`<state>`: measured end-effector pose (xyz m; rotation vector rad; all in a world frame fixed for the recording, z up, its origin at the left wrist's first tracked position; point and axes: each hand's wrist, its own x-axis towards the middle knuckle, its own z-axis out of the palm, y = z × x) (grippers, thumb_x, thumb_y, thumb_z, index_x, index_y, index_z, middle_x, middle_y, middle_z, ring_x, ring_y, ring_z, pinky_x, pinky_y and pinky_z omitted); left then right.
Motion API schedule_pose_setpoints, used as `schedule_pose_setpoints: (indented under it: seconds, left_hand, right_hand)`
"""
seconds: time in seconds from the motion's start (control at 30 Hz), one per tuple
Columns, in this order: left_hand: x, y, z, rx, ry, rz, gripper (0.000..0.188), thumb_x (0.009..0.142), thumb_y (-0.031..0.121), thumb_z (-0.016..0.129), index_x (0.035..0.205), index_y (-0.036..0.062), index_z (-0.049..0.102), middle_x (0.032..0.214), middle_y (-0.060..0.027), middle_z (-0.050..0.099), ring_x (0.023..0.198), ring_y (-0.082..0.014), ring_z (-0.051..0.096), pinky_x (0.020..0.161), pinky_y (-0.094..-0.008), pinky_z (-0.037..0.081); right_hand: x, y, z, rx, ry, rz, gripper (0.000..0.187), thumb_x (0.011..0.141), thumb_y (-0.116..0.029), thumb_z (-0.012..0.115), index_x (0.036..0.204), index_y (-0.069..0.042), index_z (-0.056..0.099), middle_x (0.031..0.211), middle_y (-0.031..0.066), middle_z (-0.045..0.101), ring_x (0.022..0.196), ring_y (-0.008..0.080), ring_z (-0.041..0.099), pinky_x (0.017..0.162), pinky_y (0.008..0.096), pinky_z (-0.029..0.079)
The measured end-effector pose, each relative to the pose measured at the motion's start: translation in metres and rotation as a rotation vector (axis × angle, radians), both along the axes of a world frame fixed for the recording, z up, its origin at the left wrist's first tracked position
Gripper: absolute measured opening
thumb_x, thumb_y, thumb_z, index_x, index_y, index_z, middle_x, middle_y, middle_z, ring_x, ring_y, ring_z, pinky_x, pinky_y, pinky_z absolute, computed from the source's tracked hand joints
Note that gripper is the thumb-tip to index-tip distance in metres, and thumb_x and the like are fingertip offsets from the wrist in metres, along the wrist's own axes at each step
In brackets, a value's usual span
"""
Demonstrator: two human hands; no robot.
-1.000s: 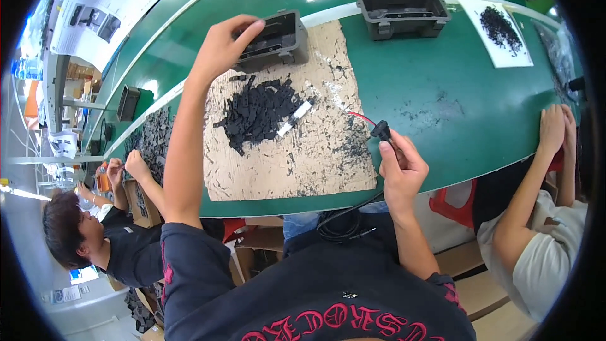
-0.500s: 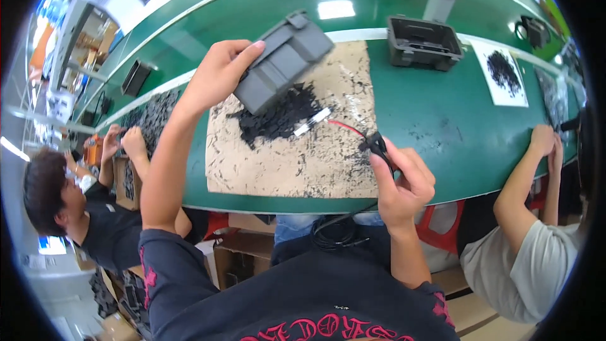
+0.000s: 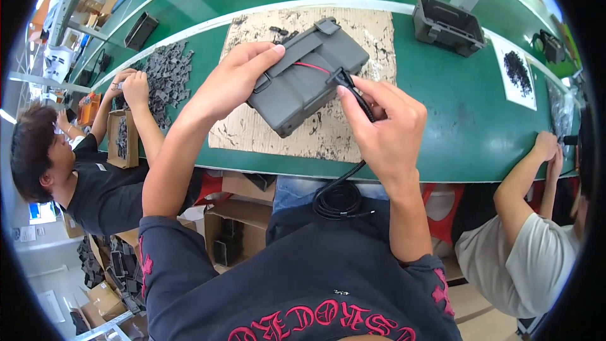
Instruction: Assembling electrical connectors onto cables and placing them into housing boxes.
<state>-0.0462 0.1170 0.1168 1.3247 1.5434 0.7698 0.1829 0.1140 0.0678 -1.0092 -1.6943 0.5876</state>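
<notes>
My left hand grips a dark grey plastic box by its left edge, tilted above a cardboard sheet. Between the thumb and fingers of my right hand is a black cable, its thick end close against the box's right side. From that cable end a thin red wire runs over the box and passes under a raised flap. The wire's far end is hidden. The rest of the cable hangs down to a black coil at my lap.
Another open grey box stands at the back right, near a white sheet with small black pieces. Many dark pieces lie on the green table at left. Co-workers sit on both sides, their hands at the table.
The box has come nearer and to the right, now covering the black pieces on the cardboard. My right hand has brought the cable end up to the box; the white strip no longer shows.
</notes>
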Motion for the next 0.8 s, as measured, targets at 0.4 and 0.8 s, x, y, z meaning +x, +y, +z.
schedule_pose_setpoints:
  seconds: [0.4,0.8]
  left_hand:
    - [-0.016,-0.013,-0.014,-0.017,-0.165,0.118,0.036,0.1,0.031,0.056,0.104,-0.0034,0.067,0.085,-0.0039,0.07,0.07,-0.0066,0.063,0.064,-0.021,0.05]
    - [-0.021,-0.015,-0.019,-0.064,-0.205,0.053,0.037,0.1,0.031,0.056,0.103,-0.0046,0.067,0.085,-0.0066,0.071,0.068,-0.008,0.065,0.063,-0.0214,0.052]
  right_hand:
    - [-0.01,-0.003,-0.002,0.028,0.037,0.074,0.017,0.078,-0.006,0.079,0.091,0.003,0.072,0.068,0.0071,0.066,0.054,0.0088,0.054,0.05,0.0233,0.042]
    - [-0.014,-0.003,-0.005,0.056,-0.035,0.073,0.017,0.077,-0.015,0.076,0.086,-0.001,0.072,0.075,0.0116,0.068,0.064,0.0274,0.066,0.059,0.0355,0.052]
